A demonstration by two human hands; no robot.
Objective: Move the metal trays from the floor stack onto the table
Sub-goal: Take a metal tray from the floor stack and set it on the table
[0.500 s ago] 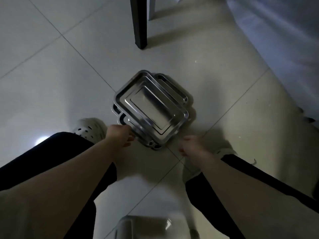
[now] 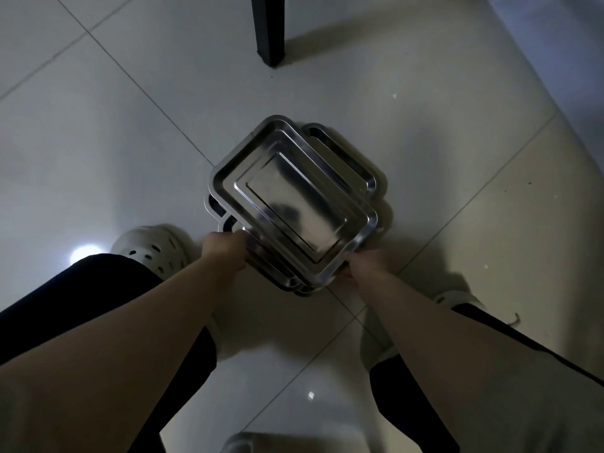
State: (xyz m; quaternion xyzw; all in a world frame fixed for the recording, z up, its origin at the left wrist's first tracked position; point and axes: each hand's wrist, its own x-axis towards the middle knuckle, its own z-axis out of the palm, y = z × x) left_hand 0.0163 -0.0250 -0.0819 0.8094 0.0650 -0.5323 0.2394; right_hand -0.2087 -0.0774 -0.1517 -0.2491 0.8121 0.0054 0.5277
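Down on the pale tiled floor (image 2: 98,152), right between the person's two feet, sits the stack of metal trays (image 2: 294,204), and both hands are on it. Top tray (image 2: 291,199) first: shiny, rectangular, turned at an angle to the tile joints, its stepped bottom catching dark reflections. Beneath it more trays fan out unevenly, one lower tray (image 2: 343,158) poking out along the far right side, other rims peeking at the near left corner. Left hand (image 2: 225,250) is curled around the near left edge of the stack, fingers tucked under the rims and out of sight, so how many trays it has hold of I cannot tell. Right hand (image 2: 362,266) is pressed against the near right corner, fingers wrapped below the top tray's rim, closed on the metal; exactly which tray it grips is hidden. Both bare forearms reach down from the bottom of the view over dark trousers. A light perforated clog (image 2: 147,246) shows just left of the left hand, another light shoe (image 2: 454,297) to the right of the right arm. A dark furniture leg (image 2: 268,31) stands on the floor well beyond the stack, near the top edge of the view.
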